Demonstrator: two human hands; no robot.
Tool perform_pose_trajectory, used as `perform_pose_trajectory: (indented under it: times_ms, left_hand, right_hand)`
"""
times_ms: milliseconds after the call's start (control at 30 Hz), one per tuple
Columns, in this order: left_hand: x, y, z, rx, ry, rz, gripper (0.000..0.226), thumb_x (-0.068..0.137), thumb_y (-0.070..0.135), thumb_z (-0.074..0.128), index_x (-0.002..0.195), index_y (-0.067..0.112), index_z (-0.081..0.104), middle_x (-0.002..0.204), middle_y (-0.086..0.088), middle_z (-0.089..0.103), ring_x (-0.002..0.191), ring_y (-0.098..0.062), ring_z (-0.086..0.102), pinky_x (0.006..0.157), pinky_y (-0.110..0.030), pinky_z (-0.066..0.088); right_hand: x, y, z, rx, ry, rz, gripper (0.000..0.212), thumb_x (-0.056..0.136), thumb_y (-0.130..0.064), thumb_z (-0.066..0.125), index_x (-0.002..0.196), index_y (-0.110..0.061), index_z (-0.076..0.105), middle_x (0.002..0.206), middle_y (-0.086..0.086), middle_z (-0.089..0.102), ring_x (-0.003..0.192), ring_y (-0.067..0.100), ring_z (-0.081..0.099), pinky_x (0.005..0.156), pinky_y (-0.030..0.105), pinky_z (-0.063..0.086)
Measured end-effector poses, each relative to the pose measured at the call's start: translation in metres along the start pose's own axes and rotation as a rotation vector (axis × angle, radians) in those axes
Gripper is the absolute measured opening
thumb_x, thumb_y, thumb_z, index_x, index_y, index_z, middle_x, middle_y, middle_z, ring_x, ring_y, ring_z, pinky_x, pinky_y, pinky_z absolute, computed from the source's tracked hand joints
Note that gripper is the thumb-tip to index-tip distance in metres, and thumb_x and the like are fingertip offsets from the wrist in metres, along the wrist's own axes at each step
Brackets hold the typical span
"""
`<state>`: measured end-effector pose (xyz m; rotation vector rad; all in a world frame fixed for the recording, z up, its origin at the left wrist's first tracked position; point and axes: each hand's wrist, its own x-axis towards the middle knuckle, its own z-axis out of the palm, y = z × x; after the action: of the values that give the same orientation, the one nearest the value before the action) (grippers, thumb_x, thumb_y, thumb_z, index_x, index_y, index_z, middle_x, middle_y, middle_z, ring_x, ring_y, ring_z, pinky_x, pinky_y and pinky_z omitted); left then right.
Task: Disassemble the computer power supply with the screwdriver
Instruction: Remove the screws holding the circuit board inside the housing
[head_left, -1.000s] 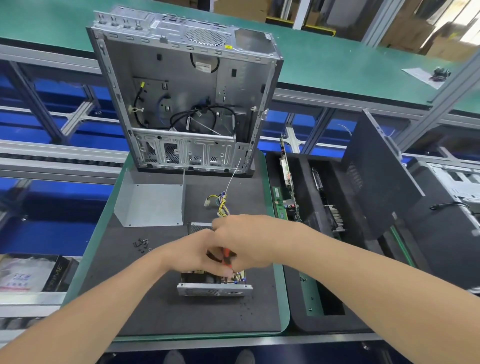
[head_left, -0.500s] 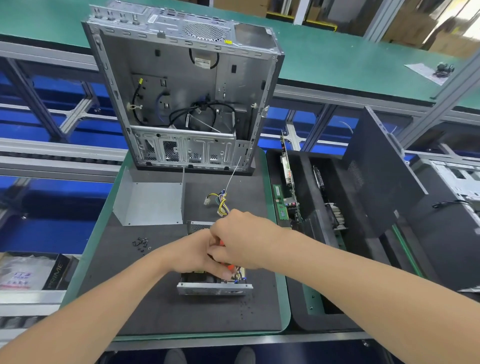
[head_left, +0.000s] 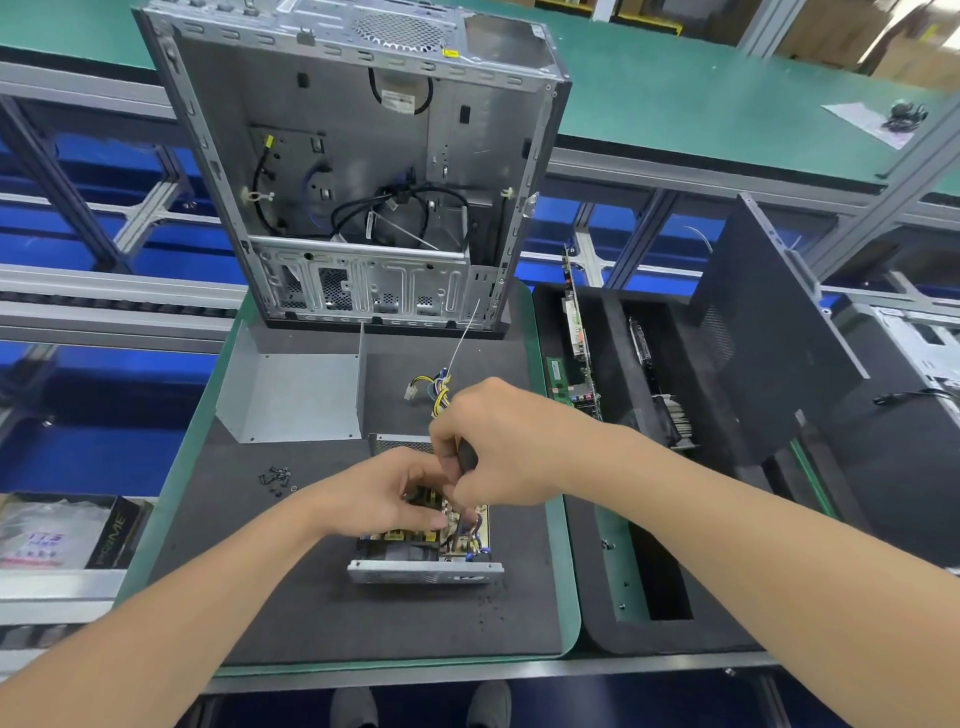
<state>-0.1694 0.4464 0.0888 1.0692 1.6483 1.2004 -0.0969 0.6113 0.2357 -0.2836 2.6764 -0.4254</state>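
Note:
The opened power supply (head_left: 423, 569) lies on the dark foam mat (head_left: 322, 613), its circuit board and coloured wires exposed. My right hand (head_left: 498, 447) grips the screwdriver (head_left: 466, 460) upright, the shaft pointing down into the board near the right side. My left hand (head_left: 384, 493) rests on top of the board, fingers curled over components beside the shaft. The supply's grey metal cover (head_left: 291, 395) lies apart at the mat's back left. A bundle of yellow and blue wires (head_left: 434, 389) trails from the supply behind my right hand.
An empty computer case (head_left: 358, 171) stands upright at the mat's far edge. Several loose screws (head_left: 275, 478) lie left of my hands. A black foam tray (head_left: 665, 571) on the right holds circuit cards (head_left: 576, 332) and a black side panel (head_left: 753, 353).
My right hand has lifted slightly and turned on the screwdriver, so the dark handle shows instead of the red part. My left hand stays on the board.

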Motion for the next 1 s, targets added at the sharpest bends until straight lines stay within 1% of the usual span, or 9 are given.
perform_pose_trajectory:
  times_ms: [200,333,433,567,667,767,833,933,1000]
  left_hand:
    - [0.002,-0.003,0.001,-0.010,0.003,-0.013,0.019,0.096,0.000,0.071,0.114,0.006,0.073,0.115,-0.003,0.078,0.112,-0.015,0.070,0.097,-0.021,0.048]
    - [0.000,-0.001,0.001,-0.028,0.023,-0.039,0.024,0.092,-0.002,0.074,0.098,0.021,0.073,0.101,0.012,0.077,0.098,-0.005,0.069,0.090,-0.016,0.047]
    - [-0.001,0.000,0.002,-0.030,0.033,-0.037,0.026,0.090,-0.006,0.074,0.095,0.020,0.072,0.099,0.016,0.075,0.097,-0.001,0.068,0.089,-0.013,0.046]
    - [-0.001,0.000,0.003,-0.051,0.029,-0.030,0.017,0.091,-0.004,0.074,0.099,0.011,0.072,0.102,0.013,0.076,0.100,-0.003,0.068,0.091,-0.014,0.046]
    - [-0.001,0.002,0.003,-0.063,0.025,-0.025,0.021,0.093,-0.001,0.074,0.101,0.018,0.071,0.103,0.012,0.076,0.101,-0.004,0.068,0.092,-0.016,0.046]
    - [-0.001,0.000,0.002,-0.069,0.020,-0.036,0.019,0.094,0.001,0.073,0.103,0.018,0.071,0.105,0.011,0.076,0.102,-0.005,0.069,0.093,-0.017,0.047]
    - [-0.001,-0.001,0.002,-0.064,0.023,-0.046,0.018,0.094,0.003,0.074,0.104,0.018,0.072,0.106,0.008,0.077,0.103,-0.007,0.069,0.094,-0.018,0.047]
    - [-0.001,0.002,0.002,-0.074,0.040,-0.045,0.028,0.091,0.003,0.075,0.096,0.031,0.074,0.105,0.012,0.077,0.103,-0.004,0.069,0.093,-0.015,0.047]
    - [-0.001,0.003,0.002,-0.078,0.039,-0.041,0.032,0.090,0.002,0.075,0.094,0.034,0.074,0.104,0.013,0.076,0.102,-0.004,0.069,0.092,-0.014,0.047]
  right_hand:
    - [0.000,0.002,0.004,0.010,-0.005,0.006,0.009,0.075,-0.019,0.073,0.078,-0.022,0.066,0.074,-0.010,0.059,0.082,0.017,0.061,0.070,0.043,0.059]
    - [0.003,0.002,0.014,0.014,-0.036,0.002,0.009,0.077,-0.020,0.074,0.078,-0.022,0.066,0.073,-0.011,0.056,0.087,0.019,0.060,0.072,0.043,0.059]
    - [0.005,0.002,0.019,0.024,-0.064,0.007,0.013,0.079,-0.025,0.078,0.080,-0.022,0.066,0.076,-0.011,0.055,0.087,0.020,0.061,0.072,0.043,0.059]
    - [0.004,0.004,0.018,0.022,-0.047,-0.003,0.015,0.077,-0.026,0.079,0.079,-0.023,0.064,0.074,-0.012,0.055,0.090,0.020,0.061,0.073,0.043,0.059]
    - [0.004,0.004,0.013,0.011,-0.009,-0.009,0.009,0.076,-0.021,0.073,0.078,-0.022,0.065,0.075,-0.011,0.055,0.090,0.019,0.059,0.071,0.044,0.059]
    - [0.005,0.004,0.011,0.004,-0.010,-0.013,0.007,0.076,-0.019,0.071,0.078,-0.022,0.065,0.075,-0.011,0.055,0.091,0.019,0.059,0.071,0.045,0.059]
    - [0.005,0.004,0.012,0.003,-0.020,-0.009,0.008,0.076,-0.019,0.072,0.079,-0.022,0.065,0.076,-0.011,0.055,0.091,0.019,0.060,0.071,0.044,0.059]
    - [0.006,0.003,0.016,0.007,-0.043,0.004,0.012,0.078,-0.023,0.077,0.079,-0.023,0.065,0.078,-0.011,0.056,0.090,0.020,0.061,0.072,0.043,0.059]
    - [0.006,0.003,0.018,0.010,-0.058,0.008,0.012,0.080,-0.025,0.078,0.081,-0.022,0.066,0.078,-0.011,0.055,0.091,0.020,0.061,0.073,0.043,0.059]
